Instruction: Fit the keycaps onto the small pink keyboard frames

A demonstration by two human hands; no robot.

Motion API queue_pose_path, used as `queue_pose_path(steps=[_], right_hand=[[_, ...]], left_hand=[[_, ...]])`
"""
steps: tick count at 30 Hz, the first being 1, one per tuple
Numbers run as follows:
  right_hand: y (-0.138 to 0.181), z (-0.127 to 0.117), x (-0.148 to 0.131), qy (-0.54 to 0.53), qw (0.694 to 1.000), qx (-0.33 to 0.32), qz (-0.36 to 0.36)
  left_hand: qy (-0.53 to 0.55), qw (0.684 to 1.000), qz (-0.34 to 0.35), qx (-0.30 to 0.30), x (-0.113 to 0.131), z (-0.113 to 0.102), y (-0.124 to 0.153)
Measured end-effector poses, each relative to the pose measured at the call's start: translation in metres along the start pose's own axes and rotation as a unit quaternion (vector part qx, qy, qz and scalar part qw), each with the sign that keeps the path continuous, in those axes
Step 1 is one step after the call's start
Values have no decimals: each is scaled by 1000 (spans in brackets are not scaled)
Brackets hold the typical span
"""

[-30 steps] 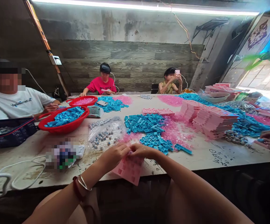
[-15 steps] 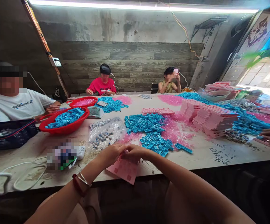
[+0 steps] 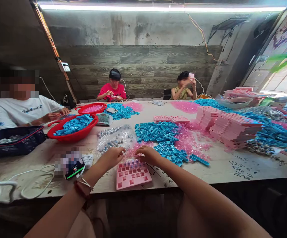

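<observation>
Head view shows a flat, pink plastic plate with square hollows (image 3: 133, 177) lying face up on the pale wooden tabletop (image 3: 215, 170), by the edge nearest the person. Its longer side appears to run left to right, slightly askew, though the far edge is partly screened. The person's left hand (image 3: 112, 157) is over the plate's far left corner; the right hand (image 3: 149, 154) is at its far right corner and hides part of it, so the right seems the nearer. From both sets of fingers, the plate lies below and toward the person. The fingers of each hand are bent, with a gap between the two hands; whether the tips are together or pinch something small cannot be told, nor whether they touch the plate. Small shiny pieces (image 3: 132, 163) sit along its far row. Just beyond the plate are scattered clear pink plastic bits (image 3: 193, 142); beyond it to the right is a heap of blue rectangular plastic pieces (image 3: 173, 153), and to the left, a transparent plastic bag of small silvery pieces (image 3: 118, 137).
</observation>
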State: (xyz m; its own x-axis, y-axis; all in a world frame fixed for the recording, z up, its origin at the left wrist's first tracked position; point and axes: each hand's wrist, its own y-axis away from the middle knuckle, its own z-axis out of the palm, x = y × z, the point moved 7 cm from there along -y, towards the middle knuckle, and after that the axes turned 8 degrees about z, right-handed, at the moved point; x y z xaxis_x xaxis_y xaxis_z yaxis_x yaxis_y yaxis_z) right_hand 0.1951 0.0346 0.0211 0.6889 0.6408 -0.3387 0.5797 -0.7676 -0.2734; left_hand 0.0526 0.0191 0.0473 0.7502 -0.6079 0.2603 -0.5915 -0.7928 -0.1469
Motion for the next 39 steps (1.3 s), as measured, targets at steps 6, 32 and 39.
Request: queue_pose_path(steps=[6, 32, 39], right_hand=[[0, 0, 11, -18, 999, 11, 40], [26, -8, -41, -71, 996, 50, -16], [29, -12, -42, -76, 996, 52, -12]], left_hand=[[-80, 994, -68, 21, -65, -15, 5], [105, 983, 143, 50, 34, 9, 17], [55, 989, 132, 42, 35, 23, 15]])
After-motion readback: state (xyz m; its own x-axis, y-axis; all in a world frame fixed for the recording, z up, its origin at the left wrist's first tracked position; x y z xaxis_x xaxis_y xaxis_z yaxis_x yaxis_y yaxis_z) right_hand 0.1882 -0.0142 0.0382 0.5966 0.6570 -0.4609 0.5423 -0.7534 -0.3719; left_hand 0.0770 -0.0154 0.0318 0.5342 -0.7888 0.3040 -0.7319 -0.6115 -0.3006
